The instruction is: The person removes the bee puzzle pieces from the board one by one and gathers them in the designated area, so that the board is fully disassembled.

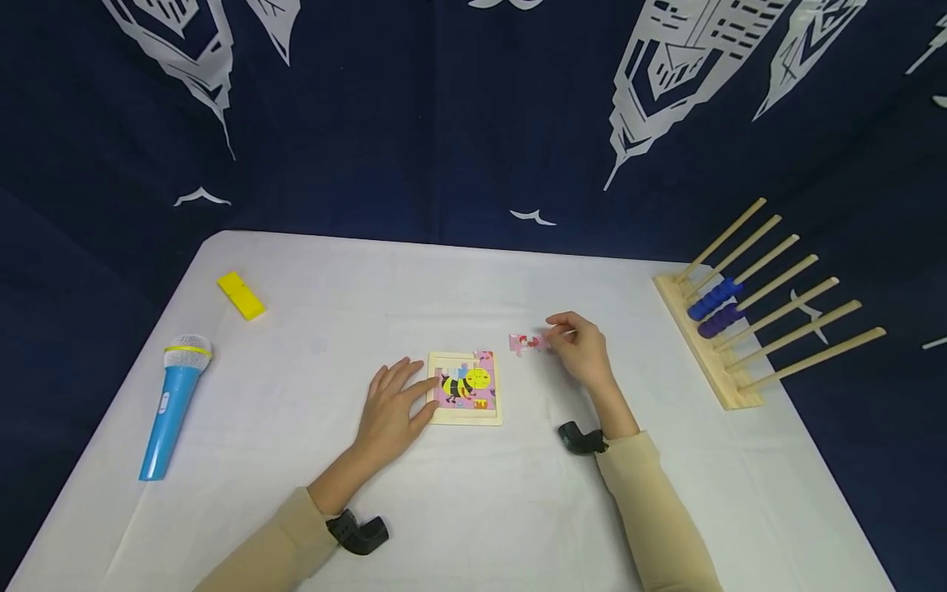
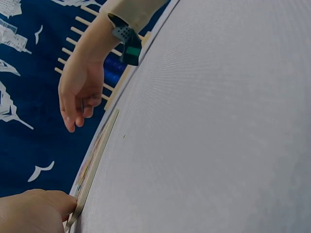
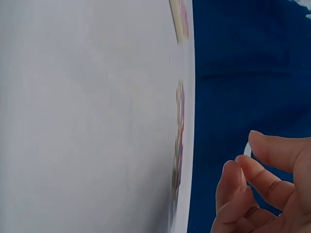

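A small wooden puzzle tray with a yellow-and-black bee picture on pink lies mid-table. My left hand rests at its left side, fingers spread over the tray's edge; the left wrist view shows the thumb against the rim. Loose pink puzzle pieces lie to the right of the tray. Over them hovers my right hand, fingers loosely bent. In the right wrist view a gap shows between its thumb and fingers, with nothing held, and the pieces are on the cloth below.
At the right edge stands a wooden peg rack with blue and purple beads on slanting rods. A blue toy microphone lies at the left, and a yellow block behind it. A dark printed curtain hangs beyond the white table.
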A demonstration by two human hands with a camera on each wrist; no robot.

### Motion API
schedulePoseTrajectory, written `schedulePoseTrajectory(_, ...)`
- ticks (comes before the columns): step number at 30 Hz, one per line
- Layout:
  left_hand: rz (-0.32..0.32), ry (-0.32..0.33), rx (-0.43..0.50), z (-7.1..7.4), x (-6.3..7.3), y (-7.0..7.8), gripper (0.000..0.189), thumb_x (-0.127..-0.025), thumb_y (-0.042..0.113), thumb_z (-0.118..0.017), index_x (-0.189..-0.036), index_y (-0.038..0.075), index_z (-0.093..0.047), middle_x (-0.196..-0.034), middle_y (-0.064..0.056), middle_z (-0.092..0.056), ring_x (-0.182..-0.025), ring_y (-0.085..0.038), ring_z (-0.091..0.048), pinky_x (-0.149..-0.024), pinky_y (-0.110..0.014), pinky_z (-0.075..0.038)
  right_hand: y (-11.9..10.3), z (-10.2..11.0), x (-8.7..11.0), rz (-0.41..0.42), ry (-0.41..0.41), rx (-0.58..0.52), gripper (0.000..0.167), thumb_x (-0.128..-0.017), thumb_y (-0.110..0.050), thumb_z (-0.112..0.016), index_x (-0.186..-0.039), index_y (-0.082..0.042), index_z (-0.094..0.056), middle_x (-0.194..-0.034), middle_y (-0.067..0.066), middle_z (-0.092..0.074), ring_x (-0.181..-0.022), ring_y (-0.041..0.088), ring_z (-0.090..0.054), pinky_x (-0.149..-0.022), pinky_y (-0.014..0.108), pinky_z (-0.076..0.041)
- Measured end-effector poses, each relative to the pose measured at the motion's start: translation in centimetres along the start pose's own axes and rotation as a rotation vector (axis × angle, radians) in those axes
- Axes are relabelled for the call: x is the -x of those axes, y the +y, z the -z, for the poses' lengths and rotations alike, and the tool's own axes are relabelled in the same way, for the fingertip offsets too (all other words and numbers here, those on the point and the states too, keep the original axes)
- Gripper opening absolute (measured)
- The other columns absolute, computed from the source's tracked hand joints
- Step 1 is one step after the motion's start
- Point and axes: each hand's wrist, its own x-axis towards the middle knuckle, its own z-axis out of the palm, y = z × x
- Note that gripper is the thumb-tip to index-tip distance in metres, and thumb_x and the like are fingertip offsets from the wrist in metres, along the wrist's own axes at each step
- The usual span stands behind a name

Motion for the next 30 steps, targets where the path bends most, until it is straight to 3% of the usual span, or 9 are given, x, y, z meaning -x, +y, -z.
schedulePoseTrajectory(6, -0.002, 0.009, -0.001, 0.0, 0.1, -0.1, 0.032, -0.084, 0.019, -0.077, -0.114, 0.008, -0.073, -0.133, -0.02, -0.058, -0.133, -0.041, -0.044, -0.112, -0.062, -0.026, -1.5, -1.3, 1.0, 0.016, -0.028, -0.039, 0.025, -0.091, -0.009, -0.066, -0.114, -0.002, -0.066, -0.096, 0.013, -0.064, -0.07, 0.015, -0.053, -0.057, 0.021, -0.043)
schedulePoseTrajectory(18, -0.012, 0.012, 0.007, 0.1, 0.0, 0.0, 0.032, -0.084, 0.018, -0.076, -0.114, 0.008, -0.073, -0.133, -0.021, -0.058, -0.133, -0.041, -0.045, -0.112, -0.062, -0.026, -3.7, -4.1, 2.0, 0.074, -0.1, -0.063, 0.028, -0.089, -0.012, -0.07, -0.116, -0.003, -0.066, -0.098, 0.012, -0.061, -0.076, 0.019, -0.052, -0.06, 0.021, -0.043)
schedulePoseTrajectory(30, -0.018, 0.013, -0.005, 0.1, 0.0, 0.0, 0.031, -0.084, 0.018, -0.076, -0.114, 0.01, -0.073, -0.133, -0.02, -0.059, -0.132, -0.04, -0.047, -0.111, -0.062, -0.028, -4.6, -5.8, 2.9, 0.161, -0.181, -0.093, 0.029, -0.087, -0.009, -0.072, -0.114, -0.002, -0.067, -0.1, 0.013, -0.061, -0.072, 0.017, -0.055, -0.063, 0.022, -0.044)
